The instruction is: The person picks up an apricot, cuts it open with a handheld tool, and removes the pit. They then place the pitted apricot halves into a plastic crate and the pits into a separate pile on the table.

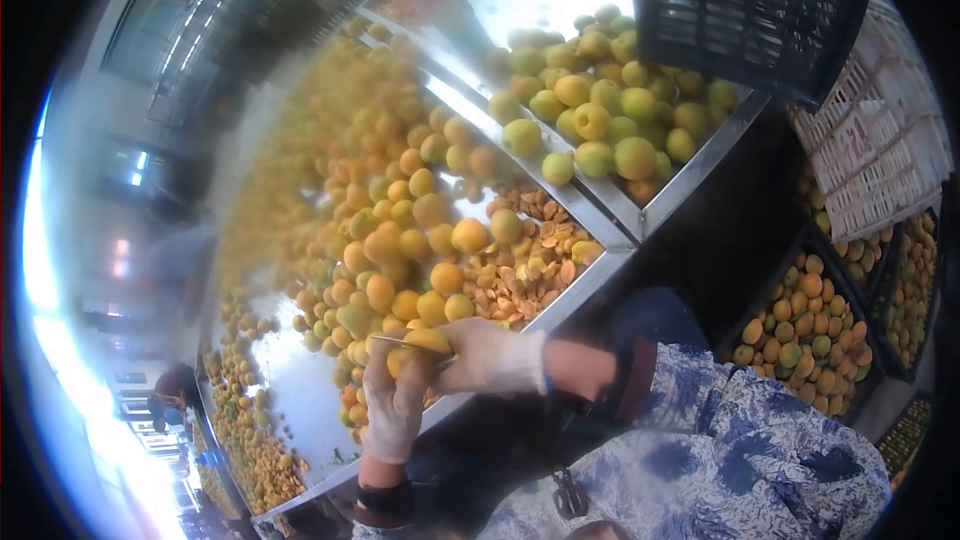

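Observation:
My left hand (395, 400), in a pale glove, is closed around a yellow-orange apricot (400, 362). Close against it, my right hand (490, 355), gloved too, has its fingers bent at the fruit. A thin knife blade (388, 340) crosses the apricot and points away from my right hand; the handle is hidden in that hand. A yellow piece of fruit (430, 340) shows above the blade. Just beyond my hands lies a big heap of whole apricots (385, 240), and beside it a pile of flattened orange halves or pieces (520, 280).
A metal divider (570, 200) separates a second heap of greener apricots (610, 110). A dark plastic crate (750, 10) tilts over that heap. On the right stand a whitish crate (880, 130) and a black crate of apricots (810, 340). A person (175, 390) is at the far left.

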`<action>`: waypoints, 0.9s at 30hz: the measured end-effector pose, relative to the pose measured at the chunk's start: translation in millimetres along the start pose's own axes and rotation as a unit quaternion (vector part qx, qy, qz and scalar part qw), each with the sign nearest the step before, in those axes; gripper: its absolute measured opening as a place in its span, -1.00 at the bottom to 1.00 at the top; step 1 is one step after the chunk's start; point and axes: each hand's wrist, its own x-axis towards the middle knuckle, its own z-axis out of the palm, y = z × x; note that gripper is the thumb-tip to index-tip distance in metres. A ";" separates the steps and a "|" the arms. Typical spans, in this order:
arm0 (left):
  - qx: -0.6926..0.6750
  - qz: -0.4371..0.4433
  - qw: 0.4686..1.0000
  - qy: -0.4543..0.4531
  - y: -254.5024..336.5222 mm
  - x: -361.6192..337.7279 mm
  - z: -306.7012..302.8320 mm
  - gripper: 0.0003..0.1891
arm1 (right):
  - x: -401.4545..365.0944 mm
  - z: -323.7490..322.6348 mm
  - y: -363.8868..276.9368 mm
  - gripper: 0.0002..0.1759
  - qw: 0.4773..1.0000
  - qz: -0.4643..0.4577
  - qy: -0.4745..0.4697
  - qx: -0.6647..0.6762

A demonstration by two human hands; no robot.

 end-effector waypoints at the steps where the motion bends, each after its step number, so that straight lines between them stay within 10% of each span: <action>1: 0.005 0.001 1.000 0.020 -8.4 0.3 2.7 -0.64 | -0.3 -0.6 -1.7 -0.60 0.990 -0.068 0.077 -0.097; 9: 0.136 0.006 0.985 0.104 -44.8 1.6 29.3 -0.79 | -6.3 -2.9 -7.6 -0.55 0.982 -0.099 0.148 -0.062; 11: -0.124 -0.060 0.985 0.103 -58.4 7.9 39.5 -0.72 | -7.0 1.0 -7.9 -0.54 0.977 -0.088 0.159 -0.113; 12: -0.450 -0.133 0.872 0.139 -47.1 12.6 44.7 -0.65 | -8.2 2.8 -8.3 -0.53 0.969 -0.074 0.171 -0.163; 13: -0.720 -0.189 0.649 0.157 -38.2 16.5 49.6 -0.57 | -10.0 3.9 -10.0 -0.51 0.958 -0.058 0.183 -0.211; 14: -0.721 -0.208 0.644 0.149 -34.0 18.9 53.0 -0.53 | -13.1 4.7 -15.1 -0.45 0.954 -0.039 0.144 -0.260; 18: -0.509 -0.151 0.836 0.139 -32.6 11.7 65.5 -0.49 | -16.9 2.3 -20.9 -0.31 0.964 -0.028 0.065 -0.255; 23: -0.483 -0.163 0.835 0.207 -28.7 9.0 56.9 -0.42 | -3.8 -6.2 -9.3 -0.38 0.955 -0.219 0.190 -0.055; 25: -0.285 -0.171 0.934 0.130 -43.0 9.8 51.2 -0.36 | -27.5 -32.2 -51.8 -0.57 0.936 -0.039 0.156 0.313; 27: -0.232 -0.143 0.952 0.139 -6.8 10.7 59.7 -0.29 | -22.3 -35.8 -46.1 -0.70 0.873 -0.097 0.214 0.427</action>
